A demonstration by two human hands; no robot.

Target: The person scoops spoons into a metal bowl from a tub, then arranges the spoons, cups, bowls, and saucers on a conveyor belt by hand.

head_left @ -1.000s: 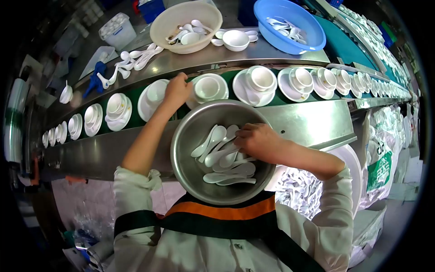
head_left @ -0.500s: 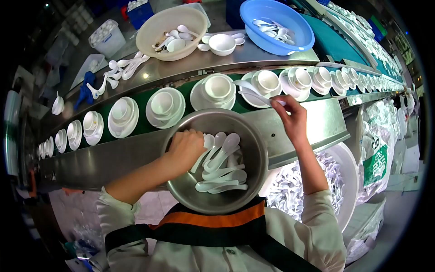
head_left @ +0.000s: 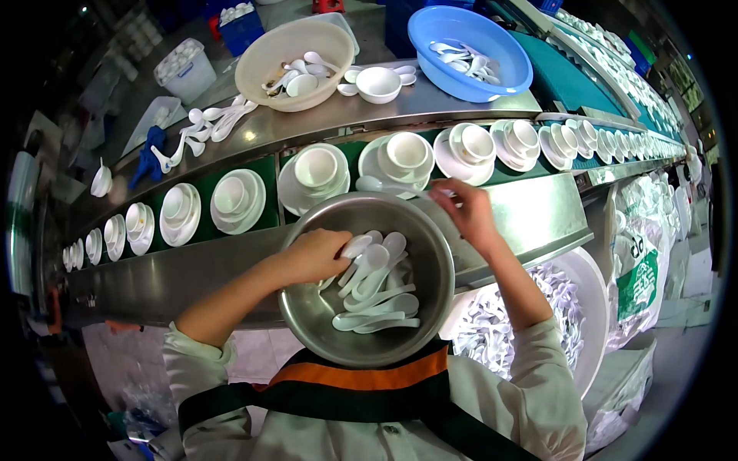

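My right hand pinches a white spoon by its handle. The spoon's bowl points left, just past the far rim of the steel basin and in front of a stacked cup-and-plate set. Inside the basin lies a heap of white spoons. At the basin's left side my left hand is closed, with a spoon at its fingertips; part of that spoon is hidden by the fingers.
A green conveyor carries a row of white dish sets past the basin. Beyond it stand a cream tub and a blue tub with spoons. A large white tub full of wrapped-looking white items is at right.
The dish sets have shifted left along the conveyor. My right hand has moved left and down with its spoon. My left hand has lifted slightly, a spoon now showing at its fingertips.
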